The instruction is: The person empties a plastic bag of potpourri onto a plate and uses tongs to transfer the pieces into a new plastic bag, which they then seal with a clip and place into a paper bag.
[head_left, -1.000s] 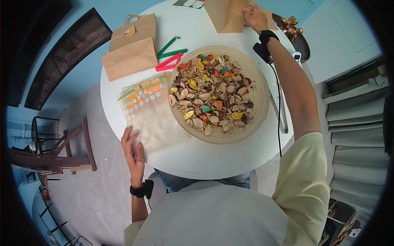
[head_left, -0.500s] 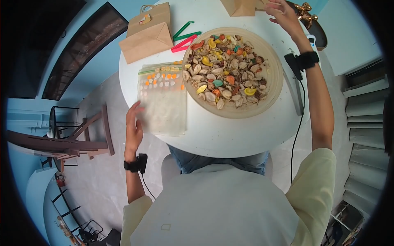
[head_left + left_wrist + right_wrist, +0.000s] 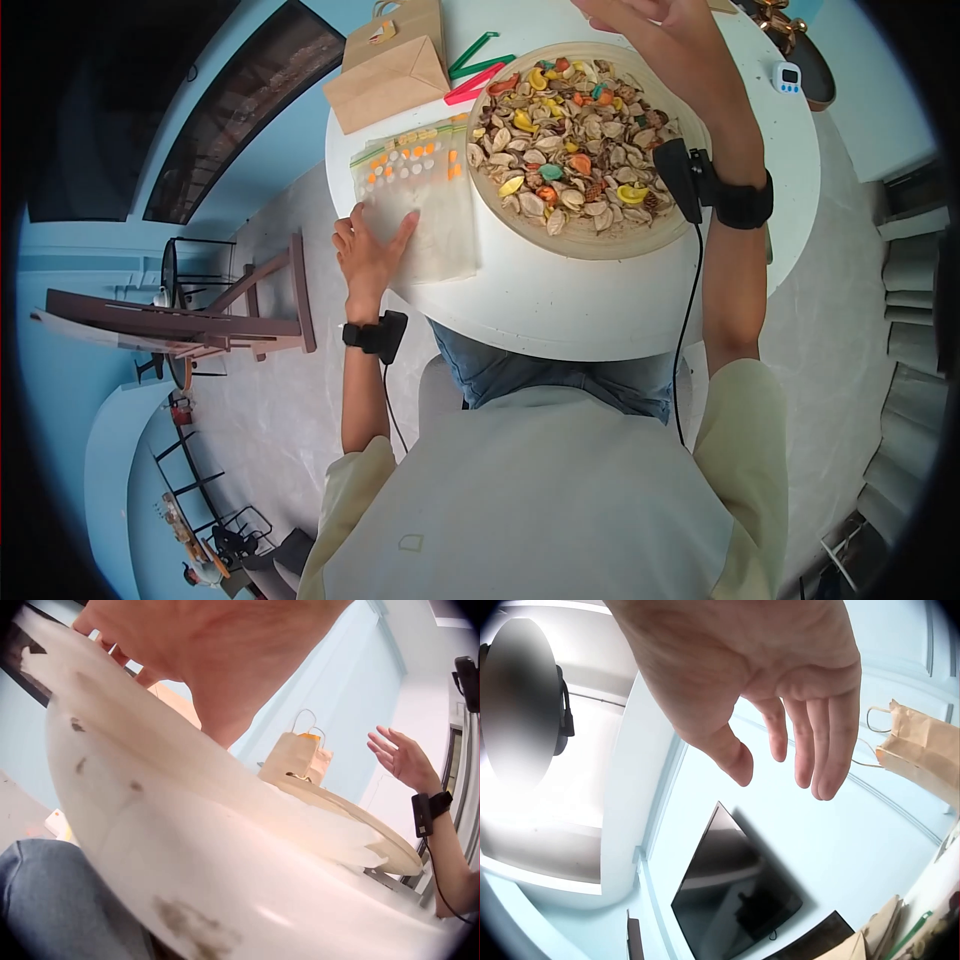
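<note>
My left hand [image 3: 370,255] lies at the near left part of a flat clear zip bag [image 3: 435,235] with orange and white dots below its zip. Its fingers are spread, the thumb over the bag, and nothing is gripped. Beside the bag is a wide round tray [image 3: 560,246] heaped with potpourri [image 3: 570,150], dried pods with yellow, orange and green pieces. My right hand [image 3: 680,55] is raised over the tray's far right side. In the right wrist view its fingers [image 3: 802,742] hang relaxed and hold nothing.
A brown paper bag [image 3: 390,90] lies at the table's far left, next to a green bag clip [image 3: 475,58] and a red bag clip [image 3: 470,86]. A small white timer [image 3: 787,77] is at the right. Another paper bag [image 3: 296,754] stands behind the tray.
My right hand has let go of the far paper bag and come back over the tray. The left hand has shifted further onto the zip bag, which now lies straighter. The head view has moved.
</note>
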{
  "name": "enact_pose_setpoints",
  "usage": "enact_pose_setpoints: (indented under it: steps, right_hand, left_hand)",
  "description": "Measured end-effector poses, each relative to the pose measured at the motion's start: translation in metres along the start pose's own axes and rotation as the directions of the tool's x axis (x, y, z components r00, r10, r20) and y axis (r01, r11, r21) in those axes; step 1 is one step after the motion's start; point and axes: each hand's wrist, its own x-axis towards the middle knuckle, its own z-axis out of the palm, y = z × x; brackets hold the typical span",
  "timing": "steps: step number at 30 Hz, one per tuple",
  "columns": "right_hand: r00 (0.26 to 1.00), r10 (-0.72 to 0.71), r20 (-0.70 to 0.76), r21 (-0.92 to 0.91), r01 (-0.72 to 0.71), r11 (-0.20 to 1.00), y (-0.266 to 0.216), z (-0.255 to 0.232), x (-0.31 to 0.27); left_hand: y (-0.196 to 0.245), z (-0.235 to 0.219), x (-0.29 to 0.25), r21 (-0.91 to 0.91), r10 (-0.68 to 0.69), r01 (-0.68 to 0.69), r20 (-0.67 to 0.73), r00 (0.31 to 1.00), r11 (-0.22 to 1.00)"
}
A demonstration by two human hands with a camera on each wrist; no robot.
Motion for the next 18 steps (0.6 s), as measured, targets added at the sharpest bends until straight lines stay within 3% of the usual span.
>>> enact_pose_setpoints:
  steps: [4, 6, 7, 8, 9, 12, 13, 14, 15, 16, 18]
  right_hand:
    - [0.999, -0.045, 0.017, 0.049, 0.044, 0.998, 0.0, 0.0, -0.006]
    - [0.998, -0.063, 0.021, 0.067, 0.061, 0.996, 0.004, -0.009, -0.02]
    - [0.997, -0.071, 0.023, 0.078, 0.069, 0.995, 0.005, -0.004, -0.009]
    - [0.996, -0.08, 0.024, 0.088, 0.078, 0.993, -0.029, -0.013, -0.072]
    - [0.996, -0.089, 0.026, 0.097, 0.086, 0.992, -0.026, -0.013, -0.07]
    - [0.993, -0.111, 0.033, 0.119, 0.107, 0.987, -0.033, -0.009, -0.072]
    - [0.992, -0.121, 0.036, 0.125, 0.116, 0.985, -0.013, 0.009, -0.009]
    - [0.99, -0.135, 0.039, 0.129, 0.129, 0.983, -0.044, -0.005, -0.073]
    - [0.988, -0.147, 0.044, 0.135, 0.14, 0.981, -0.038, 0.006, -0.028]
    - [0.986, -0.161, 0.049, 0.143, 0.153, 0.978, -0.034, 0.009, -0.03]
    - [0.98, -0.19, 0.054, 0.162, 0.18, 0.97, -0.038, 0.012, -0.019]
  left_hand:
    - [-0.016, 0.011, 0.009, 0.023, 0.006, -0.004, -0.081, 0.997, 1.0]
    - [-0.025, 0.006, 0.018, -0.225, -0.076, 0.084, 0.043, 0.996, 0.971]
    - [-0.031, 0.009, 0.021, -0.217, -0.075, 0.082, 0.042, 0.996, 0.973]
    - [-0.039, 0.016, 0.025, -0.307, 0.007, -0.015, -0.03, 1.0, 0.952]
    - [-0.044, 0.019, 0.026, -0.387, 0.081, -0.117, -0.107, 0.991, 0.915]
    - [-0.047, 0.016, 0.031, -0.462, 0.144, -0.176, -0.104, 0.984, 0.869]
    - [-0.046, 0.016, 0.032, -0.46, 0.145, -0.176, -0.102, 0.984, 0.87]
    - [-0.043, 0.016, 0.035, -0.491, 0.126, -0.166, -0.115, 0.985, 0.855]
    - [-0.04, 0.013, 0.033, -0.52, 0.104, -0.154, -0.124, 0.987, 0.84]
    - [-0.035, 0.011, 0.03, -0.518, 0.101, -0.152, -0.125, 0.987, 0.842]
    - [-0.014, 0.004, 0.022, -0.326, 0.039, -0.04, -0.008, 0.999, 0.944]
